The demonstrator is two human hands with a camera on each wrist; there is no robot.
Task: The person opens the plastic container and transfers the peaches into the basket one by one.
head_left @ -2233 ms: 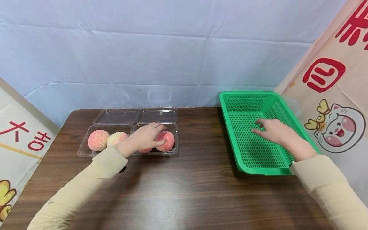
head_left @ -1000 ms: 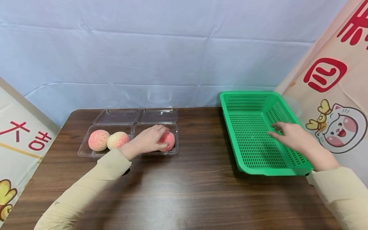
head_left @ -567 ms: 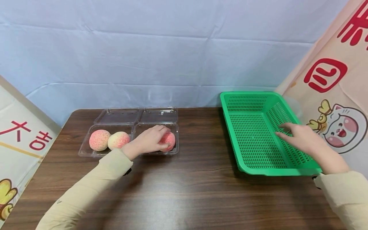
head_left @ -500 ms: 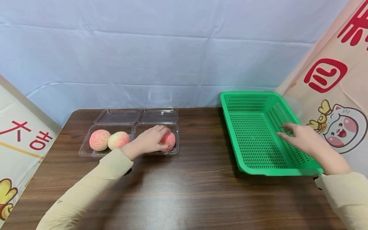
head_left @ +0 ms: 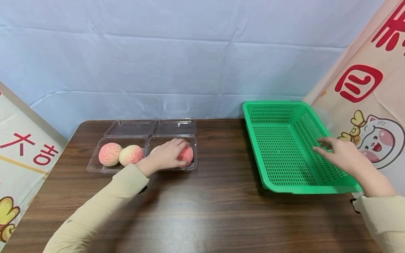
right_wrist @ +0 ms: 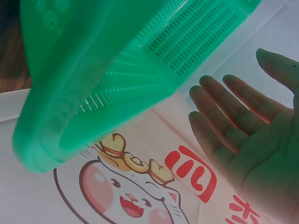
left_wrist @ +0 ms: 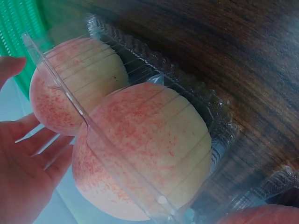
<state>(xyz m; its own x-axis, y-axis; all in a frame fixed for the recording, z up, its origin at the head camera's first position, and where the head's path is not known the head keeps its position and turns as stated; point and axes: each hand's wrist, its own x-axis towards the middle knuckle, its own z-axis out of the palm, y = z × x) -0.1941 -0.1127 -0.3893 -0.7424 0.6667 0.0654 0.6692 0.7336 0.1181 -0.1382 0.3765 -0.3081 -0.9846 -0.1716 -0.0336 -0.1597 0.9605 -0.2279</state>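
Note:
In the head view, a clear hinged plastic box (head_left: 95, 165) stands with its lid back and several pink and cream peaches in its two compartments. My left hand (head_left: 167, 154) reaches over the right compartment, thumb and fingers spread about the rightmost peach (head_left: 186, 154). In the left wrist view the left hand (left_wrist: 28, 168) shows fairly straight fingers close to the far peach (left_wrist: 74, 84), with the thumb apart from it; contact is hard to tell. Over the right side of a green basket (head_left: 269, 188) hovers my right hand (head_left: 345, 154), fingers loosely extended, holding nothing.
Both containers sit on a dark wooden table (head_left: 215, 211). A pale cloth (head_left: 202, 63) hangs behind it. Printed banners flank it, one (head_left: 364, 116) beside the basket's right side. The lid (head_left: 129, 128) lies back behind the box.
My right hand has drifted right, from above the basket's middle to its right side. The left hand has shifted slightly right over the rightmost peach. The peaches and basket stay in place.

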